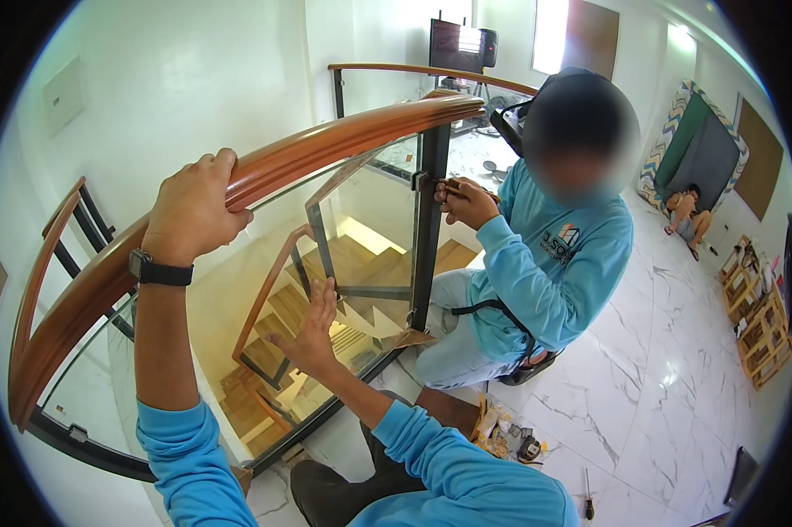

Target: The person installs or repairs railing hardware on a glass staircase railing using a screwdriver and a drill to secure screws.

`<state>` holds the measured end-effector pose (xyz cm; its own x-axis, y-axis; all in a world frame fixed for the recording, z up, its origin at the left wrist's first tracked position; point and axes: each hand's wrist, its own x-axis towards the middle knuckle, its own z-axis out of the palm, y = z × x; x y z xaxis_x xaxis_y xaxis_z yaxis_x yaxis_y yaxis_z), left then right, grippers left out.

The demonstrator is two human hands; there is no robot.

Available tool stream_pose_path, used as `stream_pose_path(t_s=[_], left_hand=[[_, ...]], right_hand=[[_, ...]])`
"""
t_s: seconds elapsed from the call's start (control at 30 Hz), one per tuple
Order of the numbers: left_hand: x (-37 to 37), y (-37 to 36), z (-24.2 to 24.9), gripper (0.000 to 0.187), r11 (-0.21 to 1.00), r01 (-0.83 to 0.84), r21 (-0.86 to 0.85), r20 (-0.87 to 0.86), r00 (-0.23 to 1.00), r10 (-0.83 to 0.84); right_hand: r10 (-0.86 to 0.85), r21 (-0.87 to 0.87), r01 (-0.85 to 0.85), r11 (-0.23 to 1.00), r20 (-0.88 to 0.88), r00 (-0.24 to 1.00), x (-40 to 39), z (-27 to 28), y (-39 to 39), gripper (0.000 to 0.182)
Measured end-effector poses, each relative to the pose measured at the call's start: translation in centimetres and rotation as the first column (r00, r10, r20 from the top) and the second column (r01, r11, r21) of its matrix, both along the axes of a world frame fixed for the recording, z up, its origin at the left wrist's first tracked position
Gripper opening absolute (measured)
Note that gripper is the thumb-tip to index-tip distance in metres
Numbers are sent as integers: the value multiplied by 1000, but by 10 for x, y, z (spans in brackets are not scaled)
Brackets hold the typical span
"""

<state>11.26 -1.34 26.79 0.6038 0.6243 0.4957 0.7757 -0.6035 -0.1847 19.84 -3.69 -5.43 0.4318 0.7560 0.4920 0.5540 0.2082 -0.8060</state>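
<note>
Handrail (264,167) of curved wood sweeps across the upper left of the frame, and my left hand (194,209) is curled over its top, gripping it. At centre my right hand (313,327) lies spread flat against the glass panel (361,228). Right of centre, a co-worker's hands (466,202) touch the black post (431,220).

Single head-worn view, fisheye, dark corners all round. Looks forward and steeply down from close above a curved wooden handrail (238,180) and its glass panel (361,263), stairwell below at 6 o'clock. Faces a crouching co-worker (545,263) near, at 2 o'clock; marble floor (659,386) runs off toward 4 o'clock. No second view, nothing shared.
</note>
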Motion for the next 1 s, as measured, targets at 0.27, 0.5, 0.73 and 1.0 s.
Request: stream_pose_path(t_s=[0.27,0.5,0.73,1.0], left_hand=[[0,1,-1,54,1000,2,9,-7,1000,-2],[-1,1,-2,55,1000,-6,31,-19,1000,7],[-1,1,-3,55,999,-1,33,-6,1000,1],[-2,4,-6,59,999,-3,35,4,1000,3]], right_hand=[[-5,-11,6,1000,16,1000,0,0,0,137],[2,-12,-2,1000,-3,1000,0,0,0,135],[17,-36,-17,999,-7,1000,-1,6,-5,135],[15,-21,-15,1000,-8,1000,-2,2,-5,135]])
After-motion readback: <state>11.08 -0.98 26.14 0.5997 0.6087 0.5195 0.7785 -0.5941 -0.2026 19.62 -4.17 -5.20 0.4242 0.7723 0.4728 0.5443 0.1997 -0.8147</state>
